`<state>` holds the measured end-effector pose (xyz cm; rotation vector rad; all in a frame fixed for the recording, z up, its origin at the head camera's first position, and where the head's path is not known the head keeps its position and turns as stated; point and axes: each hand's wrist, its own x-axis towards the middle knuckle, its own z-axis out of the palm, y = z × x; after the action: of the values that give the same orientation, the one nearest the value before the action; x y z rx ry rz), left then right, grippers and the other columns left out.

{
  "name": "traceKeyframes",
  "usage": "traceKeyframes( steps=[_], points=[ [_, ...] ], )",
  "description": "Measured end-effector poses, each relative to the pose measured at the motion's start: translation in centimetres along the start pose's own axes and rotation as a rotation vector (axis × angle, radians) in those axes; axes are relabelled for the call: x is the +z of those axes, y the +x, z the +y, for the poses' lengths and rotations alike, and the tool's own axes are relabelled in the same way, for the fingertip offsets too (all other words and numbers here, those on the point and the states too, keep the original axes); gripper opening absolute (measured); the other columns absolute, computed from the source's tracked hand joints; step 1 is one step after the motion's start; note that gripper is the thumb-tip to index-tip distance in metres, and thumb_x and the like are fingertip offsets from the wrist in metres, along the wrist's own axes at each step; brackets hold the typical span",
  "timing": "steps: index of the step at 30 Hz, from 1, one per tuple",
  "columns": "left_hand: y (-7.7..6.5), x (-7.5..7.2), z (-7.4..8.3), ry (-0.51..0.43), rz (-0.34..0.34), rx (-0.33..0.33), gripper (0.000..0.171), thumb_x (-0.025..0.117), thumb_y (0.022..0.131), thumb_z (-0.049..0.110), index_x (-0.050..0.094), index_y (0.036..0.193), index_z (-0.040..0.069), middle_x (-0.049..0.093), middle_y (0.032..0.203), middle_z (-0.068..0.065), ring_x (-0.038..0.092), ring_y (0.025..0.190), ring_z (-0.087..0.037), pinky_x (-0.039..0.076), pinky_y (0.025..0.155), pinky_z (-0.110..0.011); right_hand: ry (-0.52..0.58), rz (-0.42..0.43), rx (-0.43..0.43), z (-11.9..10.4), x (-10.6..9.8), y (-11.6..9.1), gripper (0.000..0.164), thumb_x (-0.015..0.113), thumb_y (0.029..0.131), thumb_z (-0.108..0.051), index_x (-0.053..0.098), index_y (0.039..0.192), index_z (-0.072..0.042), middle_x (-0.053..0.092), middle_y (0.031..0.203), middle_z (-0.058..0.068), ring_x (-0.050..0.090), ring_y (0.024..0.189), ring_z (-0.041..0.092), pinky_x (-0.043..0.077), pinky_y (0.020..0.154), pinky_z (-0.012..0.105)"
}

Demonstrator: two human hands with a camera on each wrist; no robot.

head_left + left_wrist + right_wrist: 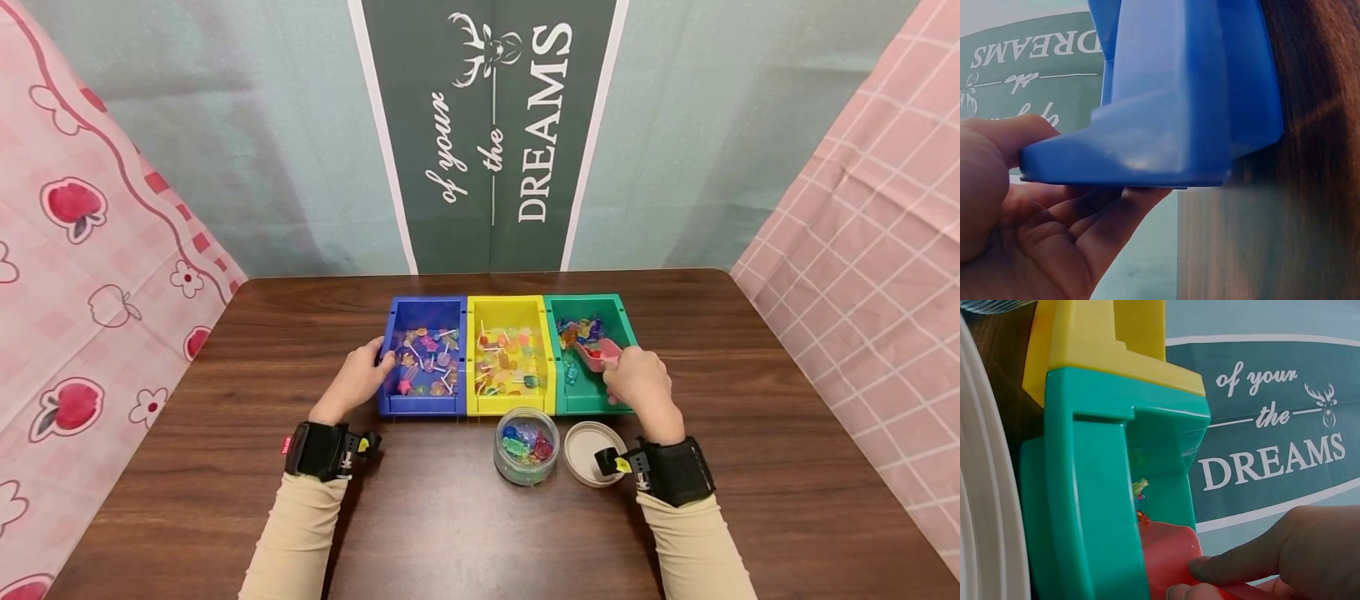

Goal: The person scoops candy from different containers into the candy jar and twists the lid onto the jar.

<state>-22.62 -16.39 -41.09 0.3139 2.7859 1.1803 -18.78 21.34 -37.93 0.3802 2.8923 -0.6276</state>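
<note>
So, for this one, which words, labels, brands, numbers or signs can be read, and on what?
"of your": dark green backdrop panel.
"the": same panel.
"DREAMS": same panel, in the largest letters.
Red tag on the left wristband: too small to read.
Pale marks on the left wristband and the right wristband: too small to read.

The support surface is a dark wood-grain table (pixel 442 517). On it stands a yellow bin (pixel 510 406). A blue bin (pixel 423 406) adjoins its left side; a green bin (pixel 583 405), its right. Directly in front stands a clear jar (pixel 522 474); to the front right lies a round lid (pixel 585 450).
</note>
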Motion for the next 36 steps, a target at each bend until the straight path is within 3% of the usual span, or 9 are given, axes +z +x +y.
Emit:
traceKeyframes(
  steps=[11, 26, 36],
  points=[
    [0.1, -0.1, 0.3, -0.006, -0.004, -0.009, 0.047, 0.042, 0.098, 0.014, 0.037, 0.136, -0.014, 0.059, 0.117, -0.032, 0.058, 0.096, -0.033, 0.049, 0.091, -0.054, 0.034, 0.042, 0.006, -0.4, -1.0, -0.9, 0.037, 0.05, 0.094, -0.025, 0.06, 0.086, 0.009, 0.061, 0.053, 0.009, 0.053, 0.054, 0.023, 0.042, 0.046, 0.033],
    [0.1, -0.1, 0.1, 0.002, 0.006, -0.001, 0.046, 0.043, 0.097, 0.013, 0.04, 0.134, -0.013, 0.061, 0.113, -0.031, 0.057, 0.093, -0.031, 0.05, 0.089, -0.053, 0.044, 0.057, -0.011, 0.0, -1.0, -0.6, 0.037, 0.05, 0.095, -0.027, 0.06, 0.084, 0.007, 0.063, 0.055, 0.011, 0.053, 0.056, 0.024, 0.042, 0.046, 0.034],
    [-0.1, -0.1, 0.1, 0.008, 0.002, -0.001, 0.047, 0.042, 0.098, 0.014, 0.038, 0.135, -0.014, 0.06, 0.116, -0.032, 0.058, 0.095, -0.032, 0.05, 0.09, -0.054, 0.086, 0.054, -0.069, 0.3, -1.6, -1.0, 0.035, 0.05, 0.096, -0.026, 0.061, 0.088, 0.006, 0.064, 0.059, 0.012, 0.055, 0.054, 0.021, 0.038, 0.044, 0.03]
  ],
)
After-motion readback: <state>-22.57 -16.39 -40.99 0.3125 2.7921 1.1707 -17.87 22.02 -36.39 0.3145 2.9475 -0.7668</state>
